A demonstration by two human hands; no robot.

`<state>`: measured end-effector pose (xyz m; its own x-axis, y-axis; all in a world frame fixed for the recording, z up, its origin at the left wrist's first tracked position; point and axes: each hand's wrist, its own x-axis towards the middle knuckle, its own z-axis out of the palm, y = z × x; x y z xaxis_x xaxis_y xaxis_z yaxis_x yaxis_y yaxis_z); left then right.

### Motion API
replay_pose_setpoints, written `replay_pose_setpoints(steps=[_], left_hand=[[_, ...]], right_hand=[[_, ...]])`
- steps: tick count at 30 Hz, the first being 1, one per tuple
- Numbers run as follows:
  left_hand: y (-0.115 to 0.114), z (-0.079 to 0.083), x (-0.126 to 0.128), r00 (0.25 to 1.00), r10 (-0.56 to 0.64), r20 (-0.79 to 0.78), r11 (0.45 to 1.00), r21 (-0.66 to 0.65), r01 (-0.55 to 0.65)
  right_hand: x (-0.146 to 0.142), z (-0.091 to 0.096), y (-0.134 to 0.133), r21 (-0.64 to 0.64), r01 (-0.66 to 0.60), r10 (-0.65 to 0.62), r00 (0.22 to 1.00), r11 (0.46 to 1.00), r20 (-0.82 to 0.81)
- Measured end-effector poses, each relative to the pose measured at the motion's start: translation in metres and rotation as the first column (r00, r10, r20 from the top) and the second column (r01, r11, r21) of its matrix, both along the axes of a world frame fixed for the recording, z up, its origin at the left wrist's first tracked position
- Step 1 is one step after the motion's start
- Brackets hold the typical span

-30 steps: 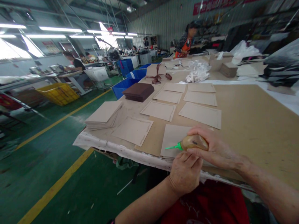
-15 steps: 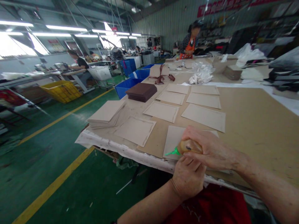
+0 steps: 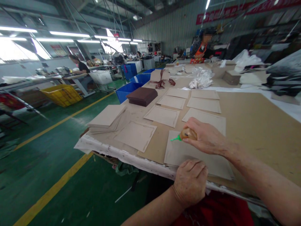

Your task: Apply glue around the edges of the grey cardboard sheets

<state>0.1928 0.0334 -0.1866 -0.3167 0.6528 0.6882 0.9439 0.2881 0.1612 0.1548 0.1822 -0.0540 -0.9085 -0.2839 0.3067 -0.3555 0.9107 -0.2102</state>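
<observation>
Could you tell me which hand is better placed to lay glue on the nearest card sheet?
The right hand: it grips the glue bottle, its green nozzle by the far corner of the card sheet. The left hand rests at that sheet's near edge, probably steadying it.

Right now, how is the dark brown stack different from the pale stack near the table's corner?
The dark brown stack is chocolate-coloured; the pale stack is beige. The dark brown stack is squared up neatly, while the pale stack has slid into a fan. The dark brown stack lies farther away than the pale stack. Both lie flat on the table.
</observation>
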Motion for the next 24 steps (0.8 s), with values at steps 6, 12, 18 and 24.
replay_pose_setpoints(steps=[6, 12, 18, 24], left_hand=[[0.000, -0.001, 0.000, 1.000, 0.009, -0.004, 1.000, -0.011, -0.009], [0.000, 0.000, 0.000, 1.000, -0.001, 0.012, 1.000, 0.024, 0.001], [-0.001, 0.000, -0.001, 1.000, 0.002, 0.011, 1.000, 0.002, -0.002], [-0.002, -0.001, 0.000, 0.999, 0.004, 0.032, 1.000, -0.011, -0.003]], right_hand=[[-0.017, -0.005, 0.004, 0.025, 0.088, -0.087, 0.996, 0.996, -0.034], [-0.018, -0.003, 0.004, 0.034, 0.037, -0.036, 0.999, 0.999, -0.037], [-0.022, -0.001, 0.017, 0.008, 0.084, -0.084, 0.997, 0.996, -0.001], [-0.017, 0.016, 0.043, 0.015, 0.117, -0.117, 0.991, 0.993, 0.069]])
